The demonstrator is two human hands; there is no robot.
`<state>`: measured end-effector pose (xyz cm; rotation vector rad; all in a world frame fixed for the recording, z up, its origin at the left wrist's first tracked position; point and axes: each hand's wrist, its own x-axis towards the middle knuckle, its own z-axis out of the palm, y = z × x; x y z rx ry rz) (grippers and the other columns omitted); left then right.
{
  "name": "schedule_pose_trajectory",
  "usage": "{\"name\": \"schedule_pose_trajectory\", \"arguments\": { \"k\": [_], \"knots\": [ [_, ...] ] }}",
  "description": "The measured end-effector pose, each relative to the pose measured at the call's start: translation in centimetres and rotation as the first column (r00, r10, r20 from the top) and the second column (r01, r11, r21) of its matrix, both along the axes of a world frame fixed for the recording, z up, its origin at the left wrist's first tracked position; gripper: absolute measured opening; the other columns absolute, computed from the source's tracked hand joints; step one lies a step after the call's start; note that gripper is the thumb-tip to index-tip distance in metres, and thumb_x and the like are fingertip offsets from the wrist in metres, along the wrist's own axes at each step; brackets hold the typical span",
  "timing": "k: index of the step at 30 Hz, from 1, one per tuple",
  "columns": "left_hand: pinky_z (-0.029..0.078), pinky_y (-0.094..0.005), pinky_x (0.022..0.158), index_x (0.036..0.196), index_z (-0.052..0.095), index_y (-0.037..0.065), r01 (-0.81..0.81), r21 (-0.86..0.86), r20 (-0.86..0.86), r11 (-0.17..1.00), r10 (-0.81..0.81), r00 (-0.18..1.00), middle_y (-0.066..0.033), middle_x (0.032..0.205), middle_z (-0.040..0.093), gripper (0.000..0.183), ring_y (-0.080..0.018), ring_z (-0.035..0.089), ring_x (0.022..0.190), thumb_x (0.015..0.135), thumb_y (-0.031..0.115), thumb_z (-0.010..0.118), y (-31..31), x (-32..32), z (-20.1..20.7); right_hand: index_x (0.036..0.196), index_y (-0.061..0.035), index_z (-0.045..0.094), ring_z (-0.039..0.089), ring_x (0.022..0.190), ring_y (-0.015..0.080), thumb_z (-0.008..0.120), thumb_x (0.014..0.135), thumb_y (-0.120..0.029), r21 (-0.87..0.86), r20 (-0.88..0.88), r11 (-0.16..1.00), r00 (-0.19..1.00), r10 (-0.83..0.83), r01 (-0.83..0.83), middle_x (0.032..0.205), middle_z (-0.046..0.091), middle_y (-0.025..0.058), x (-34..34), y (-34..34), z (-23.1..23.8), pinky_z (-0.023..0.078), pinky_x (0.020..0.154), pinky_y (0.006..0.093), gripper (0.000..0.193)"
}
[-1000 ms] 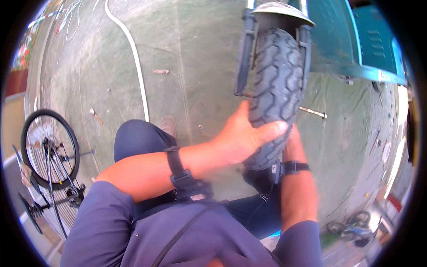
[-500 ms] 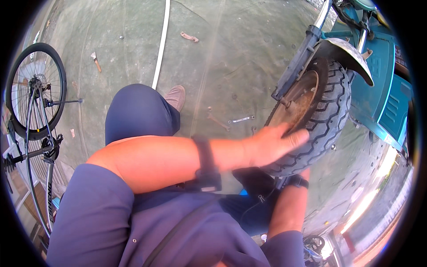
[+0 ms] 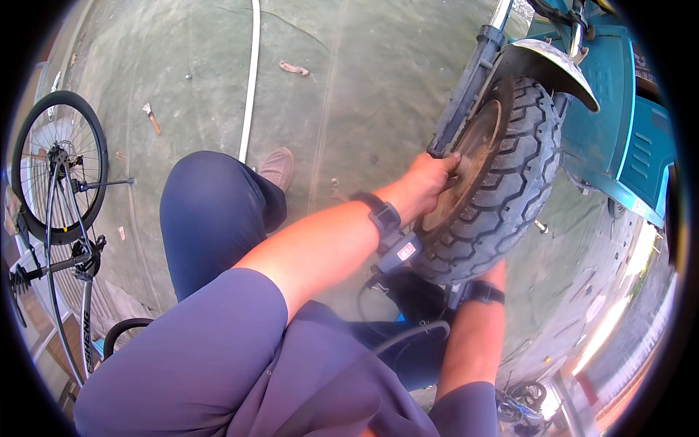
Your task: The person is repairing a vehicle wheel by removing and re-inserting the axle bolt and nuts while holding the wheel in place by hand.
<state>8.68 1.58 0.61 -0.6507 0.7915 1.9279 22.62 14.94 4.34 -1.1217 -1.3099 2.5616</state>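
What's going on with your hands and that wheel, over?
Left hand at the side of the front wheel, by the fork leg. Right hand hidden, tyre in the way. Mudguard over wheel.

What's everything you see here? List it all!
Treaded tyre: 1, black, right of centre
Wheel rim: 1, rusty brown, inside the tyre
Fork leg: 1, dark grey, left of tyre
Mudguard: 1, pale grey, above tyre
Metal bodywork: 1, teal, upper right
Bicycle: 1, black and silver, far left
Another cycle: 1, dark, lower right
Narrow strip: 1, white, top of floor
Scrap: 1, pinkish brown, right of strip
Small tool: 1, orange handle, left of strip
Floor: 1, grey-green, beneath everything
Wrist straps: 2, black, one per wrist
Trousers: 1 pair, navy, both legs
Shirt: 1, purple, bottom
Left hand: 1, bare, at fork leg's lower end
Right forearm: 1, bare, below tyre, right hand hidden
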Motion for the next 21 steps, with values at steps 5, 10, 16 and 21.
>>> {"name": "schedule_pose_trajectory", "arguments": {
  "k": [5,10,16,21],
  "knots": [
    [0.054,-0.0368,0.081,0.097,0.062,-0.001,-0.042,0.075,-0.016,0.996,0.044,0.999,-0.0109,0.090,0.068,0.017,-0.0225,0.066,0.085,0.098,0.014,0.055,0.1,0.3,0.7,0.141,-0.0041,0.038,0.052,0.122,0.0239,0.082,0.075,-0.039,0.008,0.019,1.000,0.999,-0.031,0.030,0.135,0.052,0.0090,1.1,0.5,-0.3,0.043,0.102,0.0403,0.086],
    [0.055,-0.0367,0.077,0.096,0.062,-0.002,-0.041,0.039,-0.025,0.998,0.042,0.999,-0.0122,0.090,0.068,0.013,-0.0227,0.066,0.080,0.096,0.010,0.056,0.2,0.1,0.4,0.141,-0.0043,0.038,0.052,0.122,0.0239,0.082,0.075,-0.039,0.016,0.028,0.999,0.999,-0.029,0.029,0.135,0.052,0.0089,0.9,0.6,-0.3,0.043,0.102,0.0403,0.086],
    [0.055,-0.0382,0.070,0.094,0.061,-0.001,-0.049,0.023,0.015,0.999,0.048,0.999,-0.0110,0.087,0.066,0.010,-0.0221,0.065,0.076,0.095,0.009,0.058,0.5,-0.1,-0.2,0.141,-0.0046,0.038,0.052,0.122,0.0239,0.082,0.075,-0.039,0.014,0.035,1.000,0.999,-0.028,0.027,0.135,0.052,0.0087,0.5,0.7,-0.5,0.043,0.102,0.0404,0.086],
    [0.054,-0.0384,0.069,0.096,0.061,0.000,0.001,-0.022,0.014,1.000,0.000,1.000,-0.0100,0.087,0.066,0.011,-0.0217,0.064,0.075,0.094,0.011,0.060,0.3,-0.3,0.4,0.141,-0.0049,0.038,0.052,0.122,0.0240,0.082,0.075,-0.039,0.018,0.037,1.000,0.999,-0.025,0.024,0.135,0.052,0.0085,0.2,0.6,-0.6,0.044,0.102,0.0404,0.086]
  ]
}}
